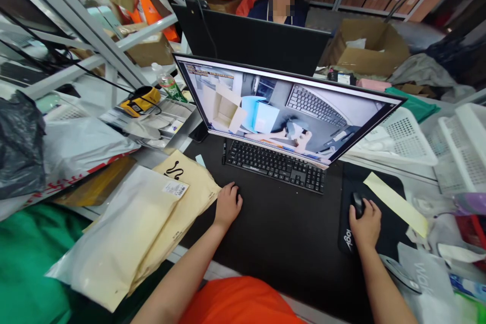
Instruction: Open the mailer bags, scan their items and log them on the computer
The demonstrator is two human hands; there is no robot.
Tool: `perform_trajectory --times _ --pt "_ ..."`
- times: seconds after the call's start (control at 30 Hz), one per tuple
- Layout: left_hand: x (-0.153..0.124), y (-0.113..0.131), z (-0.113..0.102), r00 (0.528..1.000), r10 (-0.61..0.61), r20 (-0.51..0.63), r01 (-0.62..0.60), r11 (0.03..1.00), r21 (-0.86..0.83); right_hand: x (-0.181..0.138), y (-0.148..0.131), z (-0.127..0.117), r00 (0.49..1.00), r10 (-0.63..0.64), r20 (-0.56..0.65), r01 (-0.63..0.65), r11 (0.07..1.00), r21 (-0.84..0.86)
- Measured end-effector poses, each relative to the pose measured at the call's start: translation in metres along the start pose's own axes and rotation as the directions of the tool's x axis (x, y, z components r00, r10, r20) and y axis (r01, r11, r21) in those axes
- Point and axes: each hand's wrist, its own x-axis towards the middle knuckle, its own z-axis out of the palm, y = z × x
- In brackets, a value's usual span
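Note:
My right hand is curled over a black mouse on a black mouse pad. My left hand rests on the dark desk mat as a loose fist with nothing visible in it, next to a tan padded envelope. A black keyboard lies just beyond both hands, under a wide monitor showing a camera picture of boxes and a keyboard.
Stacked plastic mailer bags lie at left with a black bag and a green one. A yellow tape dispenser and a bottle stand behind. White baskets sit at right. A person sits behind a second monitor.

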Motion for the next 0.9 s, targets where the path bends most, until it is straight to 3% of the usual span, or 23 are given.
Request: perform_trajectory --times 0.9 --pt "0.0017 0.0021 -0.0031 1.000 0.006 0.005 -0.007 1.000 0.006 0.0004 0.0027 0.0017 1.000 0.005 0.002 -0.005 1.000 -0.003"
